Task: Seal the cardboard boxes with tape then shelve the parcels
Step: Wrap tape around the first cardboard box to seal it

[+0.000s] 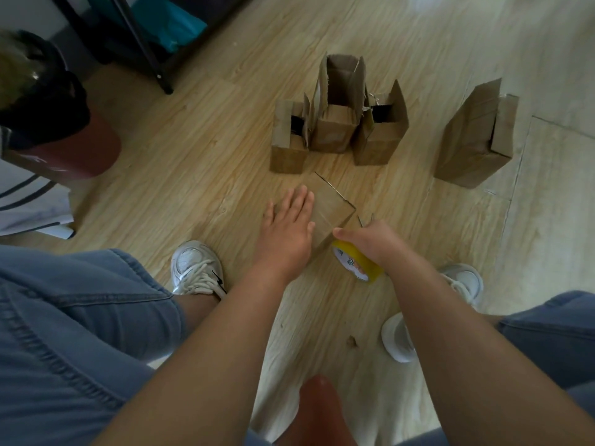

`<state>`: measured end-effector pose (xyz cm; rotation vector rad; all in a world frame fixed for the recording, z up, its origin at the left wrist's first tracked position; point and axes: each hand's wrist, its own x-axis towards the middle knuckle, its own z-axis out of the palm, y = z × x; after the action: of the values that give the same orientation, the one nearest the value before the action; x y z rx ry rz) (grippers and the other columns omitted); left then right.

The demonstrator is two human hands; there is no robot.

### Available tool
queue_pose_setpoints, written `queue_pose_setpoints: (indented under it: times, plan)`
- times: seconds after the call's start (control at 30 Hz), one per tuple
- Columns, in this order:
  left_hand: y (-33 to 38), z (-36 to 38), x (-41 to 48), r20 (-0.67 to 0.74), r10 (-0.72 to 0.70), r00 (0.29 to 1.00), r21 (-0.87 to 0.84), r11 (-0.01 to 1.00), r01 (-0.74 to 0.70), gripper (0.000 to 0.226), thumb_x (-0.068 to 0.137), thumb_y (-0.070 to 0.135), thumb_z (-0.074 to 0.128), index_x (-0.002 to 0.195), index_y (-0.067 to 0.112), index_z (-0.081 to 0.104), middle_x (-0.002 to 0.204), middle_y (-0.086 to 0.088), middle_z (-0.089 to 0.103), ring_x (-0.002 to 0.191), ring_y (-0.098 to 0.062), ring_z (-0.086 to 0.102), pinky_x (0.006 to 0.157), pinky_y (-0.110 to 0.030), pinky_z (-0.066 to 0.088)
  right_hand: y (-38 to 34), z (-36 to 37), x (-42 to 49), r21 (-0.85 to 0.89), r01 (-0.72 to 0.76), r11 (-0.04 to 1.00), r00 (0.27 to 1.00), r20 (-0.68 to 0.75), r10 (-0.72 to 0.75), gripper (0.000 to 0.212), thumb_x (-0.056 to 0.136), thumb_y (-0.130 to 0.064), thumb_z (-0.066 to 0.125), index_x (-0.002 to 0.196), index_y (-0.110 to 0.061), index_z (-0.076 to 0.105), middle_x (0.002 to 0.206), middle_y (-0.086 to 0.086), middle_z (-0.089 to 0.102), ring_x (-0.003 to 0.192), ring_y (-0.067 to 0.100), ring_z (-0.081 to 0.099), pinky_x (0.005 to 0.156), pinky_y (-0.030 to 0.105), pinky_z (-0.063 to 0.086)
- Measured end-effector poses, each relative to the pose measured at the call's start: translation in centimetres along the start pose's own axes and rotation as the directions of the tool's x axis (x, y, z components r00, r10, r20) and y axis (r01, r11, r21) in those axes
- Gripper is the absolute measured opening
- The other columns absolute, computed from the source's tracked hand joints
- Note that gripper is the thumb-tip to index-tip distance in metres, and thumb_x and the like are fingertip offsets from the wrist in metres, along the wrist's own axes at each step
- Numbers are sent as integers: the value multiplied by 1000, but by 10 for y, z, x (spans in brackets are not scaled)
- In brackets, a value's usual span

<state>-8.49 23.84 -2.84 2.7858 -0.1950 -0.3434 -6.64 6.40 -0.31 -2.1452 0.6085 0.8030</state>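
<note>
Left hand (287, 225) flat and open on near box (331, 209), right hand (375, 241) gripping yellow tape roll (355, 263) just right of it, four open boxes (338, 123) farther on wood floor (199, 162)

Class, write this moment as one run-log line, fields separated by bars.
stage: taping | left hand: flat on closed box | right hand: holds tape roll | open boxes: unsealed on floor

Counting five cardboard boxes: three open ones (338, 123) in a row, one (473, 140) off right, one closed (328, 207) under the hands. One tape roll (357, 262), two sneakers (196, 268). Maybe more boxes out of frame.
</note>
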Motion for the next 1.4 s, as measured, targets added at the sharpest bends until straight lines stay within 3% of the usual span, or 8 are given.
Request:
queue_pose_setpoints:
  times: [0.37,0.6,0.77,0.97,1.03,1.17,1.3,1.4]
  plan:
    - [-3,-8,6,77,-8,997,34,999,6,59,107,38,22,158,23,-4,165,4,-15,150,-13,-17,121,-38,-10,7,11,5,2,40,999,999,10,-40,66,87,-62,64,124,-8,63,102,6,64,93,22,60,73,31,43]
    - [1,-17,-7,132,-155,979,-26,987,159,100,79,55,66,155,44,2,164,-7,-16,151,-28,-9,123,-46,6,6,11,4,-51,49,997,999,-10,-50,54,86,-65,63,86,-11,64,79,3,62,69,16,58,54,28,37]
    - [-12,-34,1,128,-211,969,-177,956,232,102,71,43,79,151,53,16,164,-7,6,150,-30,10,118,-42,21,-3,10,5,-5,109,994,994,6,-109,65,82,-69,63,106,-8,67,89,5,64,84,21,63,68,31,45]
    - [-37,-40,19,215,-280,936,-616,705,352,94,66,29,86,146,45,40,150,5,39,138,-16,38,106,-33,38,-30,-14,-3,172,329,929,944,-38,-327,70,85,-67,62,96,2,70,90,24,68,76,28,65,73,39,50]
    - [-41,-35,21,310,-250,917,-723,565,398,86,72,21,84,146,40,44,138,12,43,126,-8,43,100,-27,38,-37,-23,-3,180,344,921,938,-24,-346,64,88,-64,62,105,-3,72,99,14,73,96,28,70,97,48,49]
    - [-48,-19,25,393,-283,875,-786,391,479,79,77,15,78,145,40,46,148,2,41,120,-11,42,99,-27,36,-47,-24,4,77,394,916,914,73,-399,41,88,-58,65,80,-17,68,73,-7,61,71,9,58,77,30,46]
    - [-57,-9,29,346,-317,883,-776,432,460,69,84,21,73,146,35,45,153,1,40,139,-18,37,106,-28,31,-58,-9,13,49,387,921,917,82,-389,66,89,-61,61,103,3,68,97,23,69,82,30,66,87,49,54]
    - [-58,-2,32,222,-351,910,-727,562,394,60,91,23,68,147,23,46,148,-1,49,135,-17,46,105,-26,34,-67,5,22,48,390,920,916,81,-393,52,91,-62,58,79,-12,59,74,12,54,64,22,50,66,35,43]
